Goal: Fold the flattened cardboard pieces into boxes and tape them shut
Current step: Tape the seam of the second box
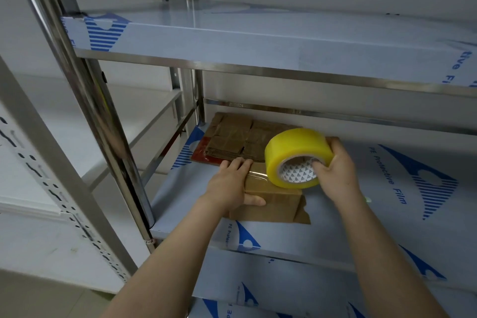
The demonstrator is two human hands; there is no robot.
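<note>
Head view looks down on a steel shelf (366, 217) covered in pale protective film with blue print, where both hands work on a small cardboard box (278, 201) standing near the shelf's near edge, left of centre. The left hand (232, 183) lies flat on the left part of the box top, its fingers straight and together, pressing down towards the far side, while its thumb stretches along the near face. The right hand (335, 170) grips a yellow tape roll (296, 155) just right of the left hand, the thumb hooked into the white printed core and the other fingers curled round the far outer rim. That roll stands on edge, touching the far right part of the box top. A glossy clear tape strip (258, 175) runs from the bottom of the roll leftward over the box top to the fingers of the left hand. A loose flap of the box sticks out at its near right corner and lies on the film. Farther back, at the far left of the same shelf, a stack of flattened cardboard pieces (232, 139) rests on a red-brown board (201, 153). An upper shelf (258, 41) overhangs the scene, and a shiny steel post (103, 121) stands on the left.
</note>
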